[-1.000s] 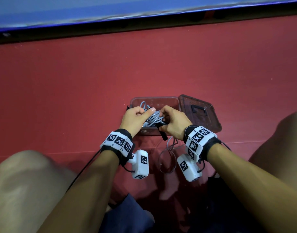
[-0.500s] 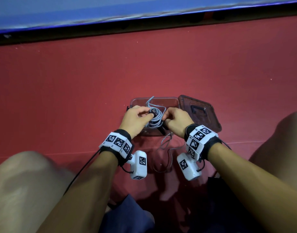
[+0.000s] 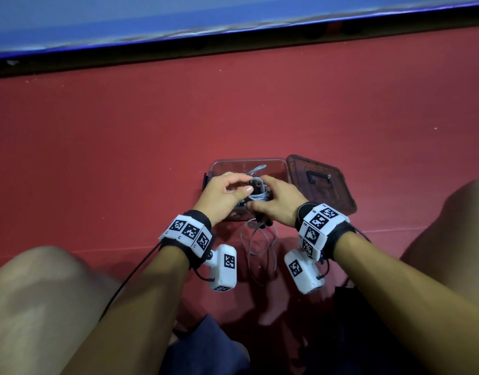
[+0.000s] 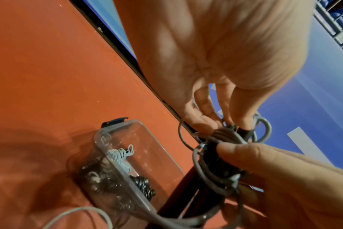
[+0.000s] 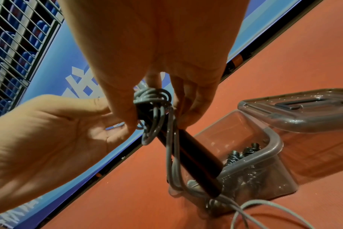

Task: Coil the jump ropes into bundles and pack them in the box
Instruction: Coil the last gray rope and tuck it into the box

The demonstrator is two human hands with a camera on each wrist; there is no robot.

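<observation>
Hands: two, both raised just above the open box.
Left hand (image 3: 224,194): fingers and thumb curled, pinching the grey cord turns at the top of the bundle.
Jump rope in hand (image 3: 257,194): one; grey cord wound round black handles, held between the two hands; loose loops hang from the bundle to the floor in front of the box.
Right hand (image 3: 277,203): thumb and fingers closed round the handle (image 5: 188,153) and the windings; the handle's free end points down toward the box's near rim.
Box (image 3: 280,165): one, clear plastic, on the red floor (image 3: 124,158), directly under the hands.
Packed ropes (image 4: 120,156): at least two bundles inside, one pale grey, one dark; exact count cannot be told.
Lid (image 3: 323,182): one, off the box, propped against its right side.
</observation>
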